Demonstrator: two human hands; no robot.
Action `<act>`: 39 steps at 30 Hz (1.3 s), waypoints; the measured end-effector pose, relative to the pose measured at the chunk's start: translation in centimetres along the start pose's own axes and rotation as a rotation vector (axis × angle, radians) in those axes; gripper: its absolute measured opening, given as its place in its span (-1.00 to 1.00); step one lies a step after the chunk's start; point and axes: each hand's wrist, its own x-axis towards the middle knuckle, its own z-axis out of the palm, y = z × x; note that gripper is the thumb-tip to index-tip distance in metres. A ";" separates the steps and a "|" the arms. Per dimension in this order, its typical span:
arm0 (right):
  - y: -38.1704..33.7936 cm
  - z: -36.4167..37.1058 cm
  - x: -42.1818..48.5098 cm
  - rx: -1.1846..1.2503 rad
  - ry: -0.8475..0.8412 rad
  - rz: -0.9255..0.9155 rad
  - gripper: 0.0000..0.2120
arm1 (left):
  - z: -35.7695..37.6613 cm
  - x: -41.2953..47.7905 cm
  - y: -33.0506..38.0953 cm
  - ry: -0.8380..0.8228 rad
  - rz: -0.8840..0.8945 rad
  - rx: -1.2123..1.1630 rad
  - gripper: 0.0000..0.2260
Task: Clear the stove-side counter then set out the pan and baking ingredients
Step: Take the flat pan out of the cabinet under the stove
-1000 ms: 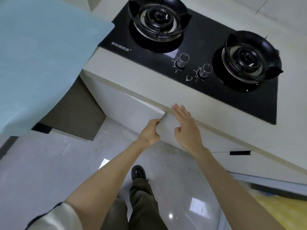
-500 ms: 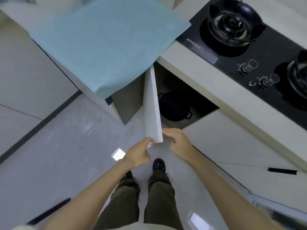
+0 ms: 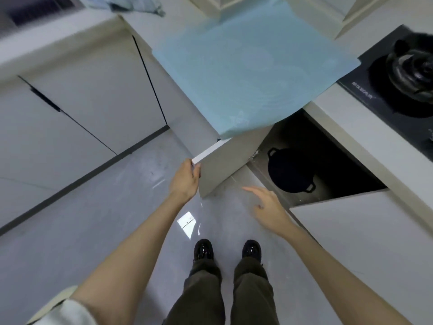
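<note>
Head view, looking down past both forearms. My left hand [image 3: 186, 180] grasps the free edge of the cabinet door [image 3: 225, 165], fingers curled over its upper corner, thumb on the near face. The door stands wide open, swung out over the grey floor [image 3: 117, 219]. My right hand [image 3: 269, 208] is released: fingers straight and spread, holding nothing, touching nothing, poised above the floor just beside the cabinet [image 3: 332, 146] opening.

The pan [image 3: 290, 171], black with two small loop handles, sits on the cabinet's bottom shelf, below the counter [image 3: 365, 146] and apart from both hands. A light blue mat [image 3: 246, 66] covers the counter corner above the door, one corner overhanging the edge. The black gas stove [image 3: 403, 76] lies just beside the mat, on its right. A crumpled blue cloth [image 3: 126, 4] rests on the far counter, blurred. My two black shoes [image 3: 203, 250] stand on the floor in front of the opening.
</note>
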 end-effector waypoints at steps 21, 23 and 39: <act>10.0 -2.8 1.0 0.061 0.021 0.199 -0.56 | 8.6 -3.8 1.4 -0.108 -0.306 -0.513 -0.74; 12.8 -2.5 1.9 0.049 0.014 0.212 -0.57 | 11.4 -2.8 2.6 -0.141 -0.309 -0.536 -0.75; 36.4 9.2 19.2 0.007 0.137 0.334 -0.51 | 37.4 14.9 0.1 -0.267 -0.057 -0.533 -0.73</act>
